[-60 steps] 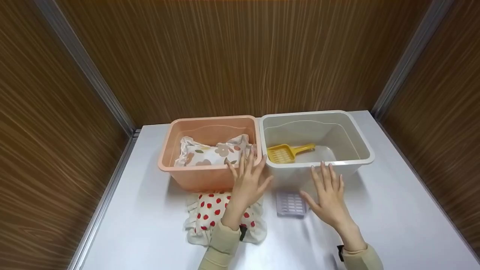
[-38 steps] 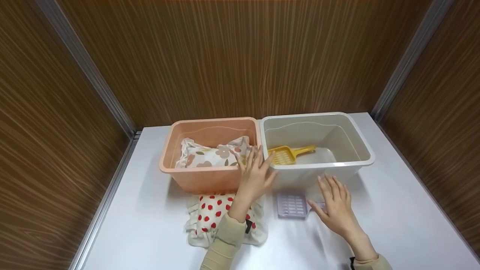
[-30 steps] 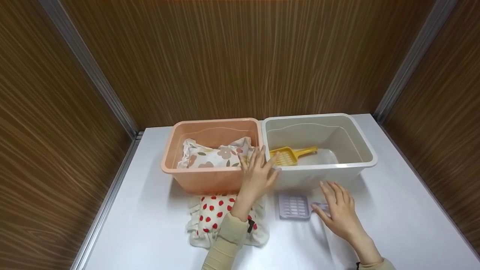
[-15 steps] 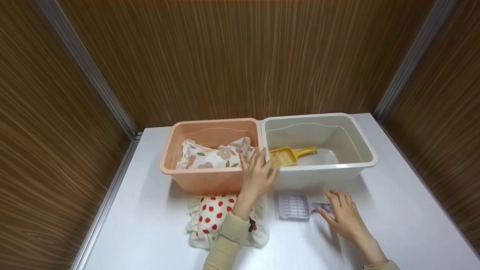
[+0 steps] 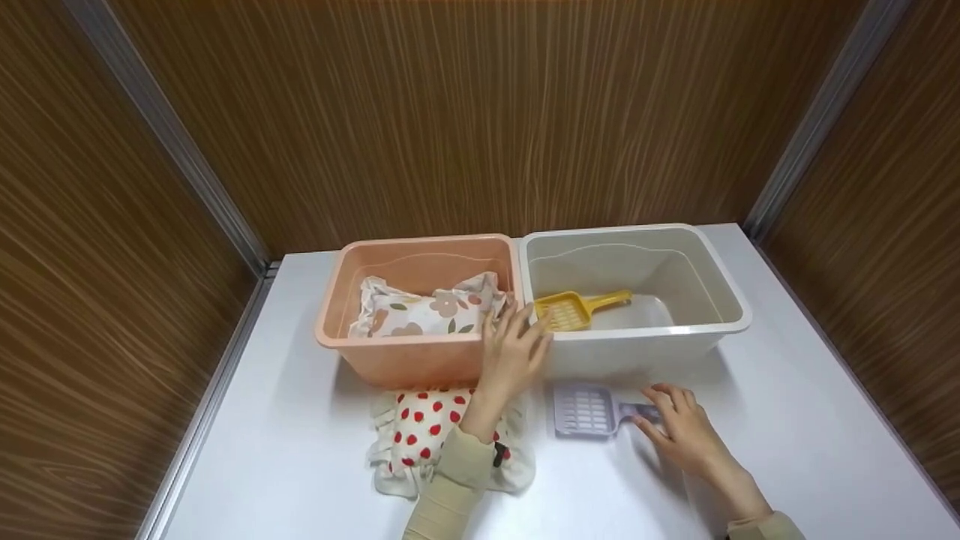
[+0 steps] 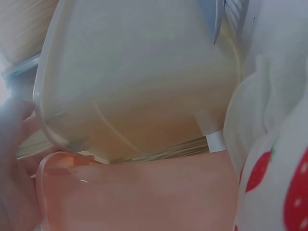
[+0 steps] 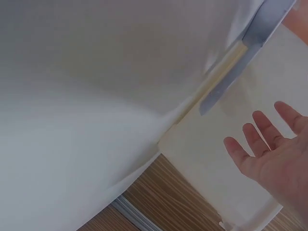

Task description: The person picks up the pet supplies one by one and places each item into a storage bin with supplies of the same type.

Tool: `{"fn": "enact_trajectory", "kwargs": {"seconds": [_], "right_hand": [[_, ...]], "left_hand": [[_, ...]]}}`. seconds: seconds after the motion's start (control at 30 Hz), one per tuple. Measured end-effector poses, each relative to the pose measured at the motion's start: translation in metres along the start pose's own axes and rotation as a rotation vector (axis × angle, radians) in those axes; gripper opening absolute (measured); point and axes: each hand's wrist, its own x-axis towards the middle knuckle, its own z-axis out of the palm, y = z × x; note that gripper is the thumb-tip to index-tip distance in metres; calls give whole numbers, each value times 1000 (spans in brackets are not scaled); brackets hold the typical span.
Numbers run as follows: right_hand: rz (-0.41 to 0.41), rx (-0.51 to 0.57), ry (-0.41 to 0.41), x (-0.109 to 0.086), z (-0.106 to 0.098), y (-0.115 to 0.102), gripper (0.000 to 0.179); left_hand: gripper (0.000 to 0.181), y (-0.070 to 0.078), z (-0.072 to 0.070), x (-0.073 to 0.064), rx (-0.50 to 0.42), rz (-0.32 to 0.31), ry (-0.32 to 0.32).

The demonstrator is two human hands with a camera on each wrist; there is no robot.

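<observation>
My left hand (image 5: 512, 360) is at the front corner where the peach bin (image 5: 405, 356) meets the white bin (image 5: 630, 349), its fingers relaxed over the rims. In the left wrist view, those fingers (image 6: 30, 130) show right at the two rims. My right hand (image 5: 686, 431) hovers by the handle of a lavender litter scoop (image 5: 585, 411) lying on the table. A gap separates the loosely bent right fingers from the scoop in the right wrist view. A yellow litter scoop (image 5: 568, 310) lies inside the white bin. The peach bin holds a floral ruffled pillow (image 5: 427, 311).
Under my left forearm lies a strawberry-print ruffled pillow (image 5: 427, 424), partly hidden. Both bins stand side by side at the back of the white table (image 5: 255, 450). Wood-grain panels (image 5: 480, 112) rise behind and on both sides.
The right hand has moved down and to the right, from in front of the white bin to the lavender scoop's handle. The left hand has shifted slightly right. Bins and pillows stay put.
</observation>
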Motion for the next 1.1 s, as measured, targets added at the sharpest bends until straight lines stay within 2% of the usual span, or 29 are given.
{"fn": "enact_trajectory", "kwargs": {"seconds": [0.13, 0.27, 0.47, 0.6, 0.8, 1.1], "right_hand": [[6, 40, -39, 2, 0, 5, 41], [12, 104, -86, 6, -2, 11, 37], [-10, 198, -77, 12, 0, 23, 26], [4, 236, -83, 15, 3, 28, 22], [39, 309, -140, 20, 9, 33, 18], [40, 400, -228, 26, 12, 39, 15]], "left_hand": [[35, -1, 3, -1, 8, -2, 6], [33, -3, 4, -2, 13, 3, 46], [32, -2, 5, -1, 11, 8, 69], [32, -1, 5, -3, 3, 6, 78], [31, -1, 6, -4, -2, 18, 105], [32, -1, 6, -3, 2, 4, 80]]}}
